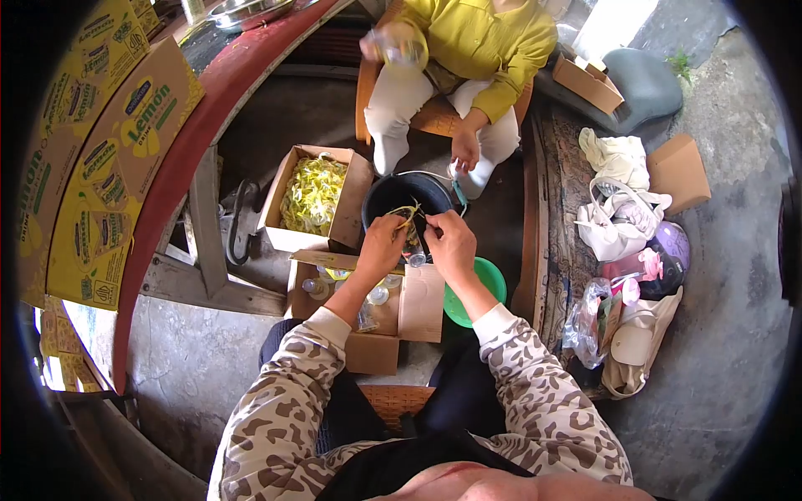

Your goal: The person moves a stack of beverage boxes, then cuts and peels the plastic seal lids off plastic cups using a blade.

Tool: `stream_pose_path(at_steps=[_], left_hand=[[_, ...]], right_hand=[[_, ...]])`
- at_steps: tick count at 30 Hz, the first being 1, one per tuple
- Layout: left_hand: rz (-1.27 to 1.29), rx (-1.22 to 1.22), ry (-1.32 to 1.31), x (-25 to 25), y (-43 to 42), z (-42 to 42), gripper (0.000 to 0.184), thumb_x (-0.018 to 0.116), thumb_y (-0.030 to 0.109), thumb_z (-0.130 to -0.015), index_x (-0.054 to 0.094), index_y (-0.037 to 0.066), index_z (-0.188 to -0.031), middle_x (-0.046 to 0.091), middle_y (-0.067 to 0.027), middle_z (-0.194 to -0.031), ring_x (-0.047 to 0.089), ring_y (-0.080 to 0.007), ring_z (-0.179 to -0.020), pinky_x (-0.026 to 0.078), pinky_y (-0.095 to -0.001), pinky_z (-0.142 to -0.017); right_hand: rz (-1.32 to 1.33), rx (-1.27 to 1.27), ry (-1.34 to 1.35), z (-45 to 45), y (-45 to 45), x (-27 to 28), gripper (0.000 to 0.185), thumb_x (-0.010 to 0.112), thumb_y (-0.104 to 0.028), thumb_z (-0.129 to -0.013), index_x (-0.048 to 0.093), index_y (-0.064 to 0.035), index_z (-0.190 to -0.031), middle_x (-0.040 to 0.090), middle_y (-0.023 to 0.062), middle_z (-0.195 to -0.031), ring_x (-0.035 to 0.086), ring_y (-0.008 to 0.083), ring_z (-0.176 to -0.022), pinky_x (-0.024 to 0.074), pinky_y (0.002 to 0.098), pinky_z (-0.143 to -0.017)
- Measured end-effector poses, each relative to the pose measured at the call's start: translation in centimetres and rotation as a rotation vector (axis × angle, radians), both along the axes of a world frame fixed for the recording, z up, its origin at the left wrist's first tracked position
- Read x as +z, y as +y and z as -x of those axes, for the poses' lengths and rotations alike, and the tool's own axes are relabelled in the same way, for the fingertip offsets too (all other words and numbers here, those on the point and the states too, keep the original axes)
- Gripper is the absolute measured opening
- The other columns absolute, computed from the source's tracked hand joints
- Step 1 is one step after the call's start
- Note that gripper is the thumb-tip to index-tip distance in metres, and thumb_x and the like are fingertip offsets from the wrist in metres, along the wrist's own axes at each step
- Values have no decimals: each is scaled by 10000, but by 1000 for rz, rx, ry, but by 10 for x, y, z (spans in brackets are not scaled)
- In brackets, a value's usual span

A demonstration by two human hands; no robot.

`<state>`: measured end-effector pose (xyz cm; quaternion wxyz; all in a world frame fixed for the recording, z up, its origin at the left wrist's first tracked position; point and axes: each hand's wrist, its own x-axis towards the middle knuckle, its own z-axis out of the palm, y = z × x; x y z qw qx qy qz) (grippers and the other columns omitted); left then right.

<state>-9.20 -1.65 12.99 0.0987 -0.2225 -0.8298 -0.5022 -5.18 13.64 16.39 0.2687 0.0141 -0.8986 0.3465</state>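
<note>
My left hand (pixel 383 244) is closed around a small clear plastic cup (pixel 415 255), which is tilted over the near rim of a black bucket (pixel 378 194). A thin yellow strip (pixel 407 210) loops up from between my fingers. My right hand (pixel 452 247) is closed in a pinch at the cup's other side; its fingertips partly hide what it grips. Just below my hands stands an open cardboard box (pixel 421 305) with several clear plastic cups (pixel 378 296) in it. A green basin (pixel 483 292) lies under my right wrist.
A second carton (pixel 347 219) holds a heap of yellow plastic strips (pixel 314 192). Across from me sits a person in a yellow shirt (pixel 480 50), holding a blurred clear cup. Lemon drink cartons (pixel 125 159) line the left; bags (pixel 622 213) lie on the bench at right.
</note>
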Motion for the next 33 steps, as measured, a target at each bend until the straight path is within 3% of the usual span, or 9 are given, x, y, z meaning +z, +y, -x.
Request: stream_pose_path(at_steps=[9, 14, 24, 28, 33], left_hand=[[-4, 23, -17, 0, -1, 1, 182, 624, 79, -850, 654, -1, -1011, 628, -174, -919, 590, -374, -890, 465, -451, -797], [26, 30, 8, -5, 1, 2, 161, 628, 79, -869, 692, 10, -1000, 595, -162, -823, 598, -346, -792, 463, -424, -710], [42, -11, 54, -8, 1, 2, 179, 623, 69, -866, 694, 9, -1019, 589, -150, -805, 577, -335, -783, 455, -420, -701], [68, -64, 70, -9, 5, -6, 222, 628, 9, -823, 698, 20, -1033, 626, -143, -869, 593, -329, -851, 474, -415, -766], [10, -69, 146, -9, 7, -5, 248, 619, -40, -763, 687, 4, -997, 651, -158, -963, 591, -344, -981, 480, -424, -875]], right_hand=[[-183, 76, 40, -5, -7, 1, 165, 680, -39, -746, 647, -73, -904, 537, 59, -799, 598, 248, -789, 508, 393, -641], [-201, 69, 18, -2, -7, -1, 158, 673, -45, -745, 651, -76, -898, 535, 65, -816, 595, 253, -809, 508, 392, -649], [-209, 67, -5, 5, -8, -8, 139, 664, -48, -741, 656, -67, -878, 541, 72, -838, 591, 274, -830, 505, 418, -664], [-222, 42, 21, 12, -4, -14, 109, 665, -49, -743, 667, -60, -851, 560, 85, -825, 604, 292, -818, 502, 430, -671], [14, -69, -108, 24, 12, -19, 78, 665, -61, -751, 690, -45, -823, 620, 114, -815, 639, 322, -785, 502, 430, -695]])
